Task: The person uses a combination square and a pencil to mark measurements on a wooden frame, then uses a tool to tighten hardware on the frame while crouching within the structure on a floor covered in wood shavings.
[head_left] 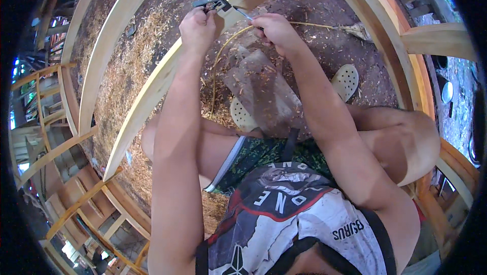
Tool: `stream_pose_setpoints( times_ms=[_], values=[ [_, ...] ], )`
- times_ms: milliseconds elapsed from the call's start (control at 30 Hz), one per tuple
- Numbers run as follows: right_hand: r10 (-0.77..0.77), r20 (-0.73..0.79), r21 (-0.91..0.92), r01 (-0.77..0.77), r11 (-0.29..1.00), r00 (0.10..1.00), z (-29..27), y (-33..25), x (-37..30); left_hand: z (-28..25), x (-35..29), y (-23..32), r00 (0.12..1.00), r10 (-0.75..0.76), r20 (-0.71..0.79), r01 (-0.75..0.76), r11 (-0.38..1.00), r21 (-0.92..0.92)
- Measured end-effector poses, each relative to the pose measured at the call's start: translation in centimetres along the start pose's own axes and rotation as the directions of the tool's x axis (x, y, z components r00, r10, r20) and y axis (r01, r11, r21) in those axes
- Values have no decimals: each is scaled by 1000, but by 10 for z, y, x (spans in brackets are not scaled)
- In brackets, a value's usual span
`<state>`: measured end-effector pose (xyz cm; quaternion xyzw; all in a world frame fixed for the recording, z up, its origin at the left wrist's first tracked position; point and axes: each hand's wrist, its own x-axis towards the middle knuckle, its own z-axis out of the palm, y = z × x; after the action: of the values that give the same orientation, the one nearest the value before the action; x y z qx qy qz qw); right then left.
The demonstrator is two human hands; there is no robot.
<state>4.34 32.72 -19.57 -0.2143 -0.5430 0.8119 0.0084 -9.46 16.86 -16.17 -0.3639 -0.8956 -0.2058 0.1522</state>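
Note:
My left hand [198, 27] is closed around the handle end of a dark metal tool [210, 2] pressed against a long curved pale wooden rail [152, 90]. My right hand [274, 30] pinches a thin yellow cane strip [223, 52], which loops down toward my lap and also runs right across the ground. Both hands meet at the same spot on the rail. A grey worn block [261, 95] lies just below them, between my knees. What the fingertips grip exactly is partly hidden.
Wood shavings and sawdust [122, 72] cover the earth floor. More curved wooden frames [395, 26] arc at right and left [94, 47]. Two pale perforated sandals [346, 80] sit by my feet. Stacked wooden chair frames [66, 173] stand at lower left.

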Motion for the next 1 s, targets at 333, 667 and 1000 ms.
stream_pose_setpoints(
  times_ms=[333,667,1000],
  values=[
    [83,-16,-22,-83,996,996,-1,-12,-5,2,-2,0,999,25,-39,-23,997,68],
    [34,-5,-60,-35,998,999,-1,-5,1,3,0,0,999,45,-31,-43,998,48],
    [34,-9,-84,-34,996,999,0,-8,0,4,-1,2,997,57,-53,-53,996,73]
  ],
)
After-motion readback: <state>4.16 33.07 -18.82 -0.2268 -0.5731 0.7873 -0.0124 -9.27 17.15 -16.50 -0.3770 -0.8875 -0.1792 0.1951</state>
